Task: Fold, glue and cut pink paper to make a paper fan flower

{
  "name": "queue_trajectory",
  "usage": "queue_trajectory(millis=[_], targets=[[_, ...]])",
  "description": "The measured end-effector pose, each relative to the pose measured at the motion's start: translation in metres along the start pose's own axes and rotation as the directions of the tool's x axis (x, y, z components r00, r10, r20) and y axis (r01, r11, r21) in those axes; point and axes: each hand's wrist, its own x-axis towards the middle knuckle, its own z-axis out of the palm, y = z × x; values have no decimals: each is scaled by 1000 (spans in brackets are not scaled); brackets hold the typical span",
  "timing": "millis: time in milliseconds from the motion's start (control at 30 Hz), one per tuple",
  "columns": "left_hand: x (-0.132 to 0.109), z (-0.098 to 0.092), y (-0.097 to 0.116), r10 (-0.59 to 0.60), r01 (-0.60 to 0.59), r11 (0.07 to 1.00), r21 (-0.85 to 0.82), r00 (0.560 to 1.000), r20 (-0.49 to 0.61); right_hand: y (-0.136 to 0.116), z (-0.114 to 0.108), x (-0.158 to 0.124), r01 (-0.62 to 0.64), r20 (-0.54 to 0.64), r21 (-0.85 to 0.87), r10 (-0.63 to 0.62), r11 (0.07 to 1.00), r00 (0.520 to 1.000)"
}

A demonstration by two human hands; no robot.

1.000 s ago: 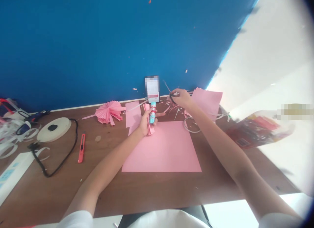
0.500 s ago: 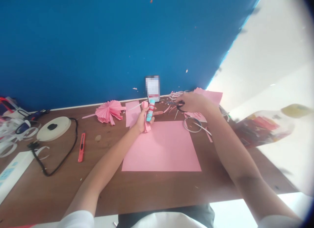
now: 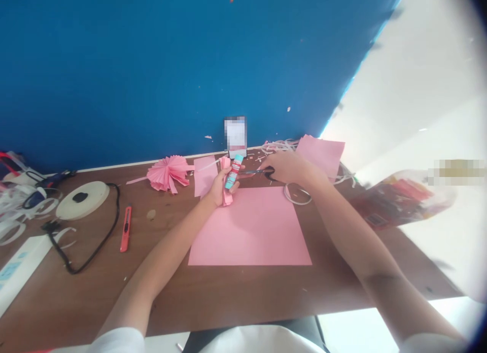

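Observation:
My left hand (image 3: 218, 188) is closed around a turquoise and red glue stick (image 3: 233, 171) and a narrow pleated piece of pink paper (image 3: 227, 199), above the far edge of a large pink sheet (image 3: 251, 231). In my right hand (image 3: 288, 166) are dark-handled scissors (image 3: 254, 172), their blades pointing left toward my left hand. The fingers partly cover the scissor handles, and whether the blades are apart I cannot tell. A pink pleated paper rosette (image 3: 167, 173) with a paper strip lies left of a smaller pink sheet (image 3: 205, 176).
A phone (image 3: 236, 135) leans on the blue wall. At left lie a red box cutter (image 3: 126, 228), a cream disc (image 3: 85, 198) with a black cord, and a white box (image 3: 21, 269). Right are a ring (image 3: 298, 195), pink papers (image 3: 323, 152) and a plastic bag (image 3: 407, 198).
My right hand has moved slightly left and down with the scissors, bringing the blades close to my left hand. The glue stick has tilted a little; my left hand has stayed put.

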Motion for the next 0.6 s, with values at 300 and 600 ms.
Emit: queue_trajectory(millis=[300, 600], targets=[[-1, 2, 1, -43, 41, 998, -42, 998, -47, -2, -1, 1, 114, 24, -123, -112, 986, 993], [-1, -2, -3, -38, 38, 999, 26, 999, -8, -8, -4, -4, 144, 18, -131, -143, 981, 990]])
